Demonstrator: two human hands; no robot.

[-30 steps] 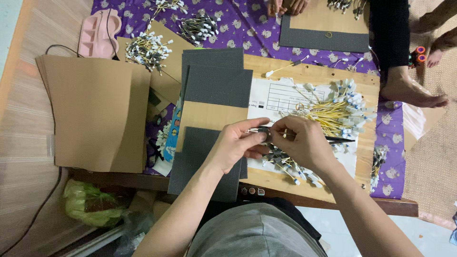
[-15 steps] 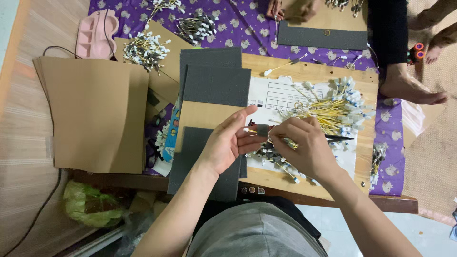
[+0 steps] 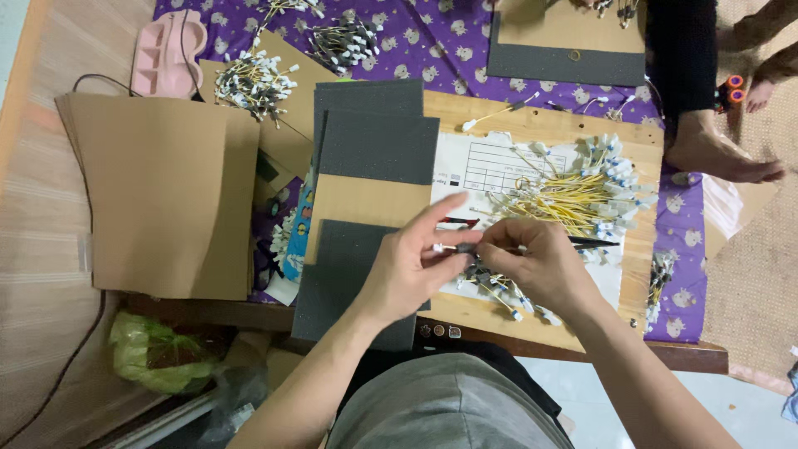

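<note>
Both hands have stayed almost where they were half a second ago, low on the wooden board, though the left forefinger now lifts straighter and points toward the printed sheet. Between the two hands sits a small bundle of wires [image 3: 467, 248], dark at the pinch with a white tip showing at its left end. The left hand [image 3: 413, 268] closes thumb and middle fingers on that bundle from the left, forefinger stretched free. The right hand [image 3: 532, 264] meets it from the right, fingers curled shut around the same bundle, with a thin dark tool [image 3: 592, 243] sticking out past its knuckles. Just below the right hand lie a few loose white-tipped wires [image 3: 503, 293], unmoved. Beyond the hands, a heap of yellow wires with white connectors [image 3: 573, 195] rests on a white printed sheet [image 3: 482, 166], as before. Grey foam sheets [image 3: 378, 133] lie to the left on the wooden board [image 3: 532, 112], and a stack of brown cardboard [image 3: 162, 191] sits farther left. At the far right another person's bare foot [image 3: 719, 158] rests near the purple patterned cloth [image 3: 432, 46].
</note>
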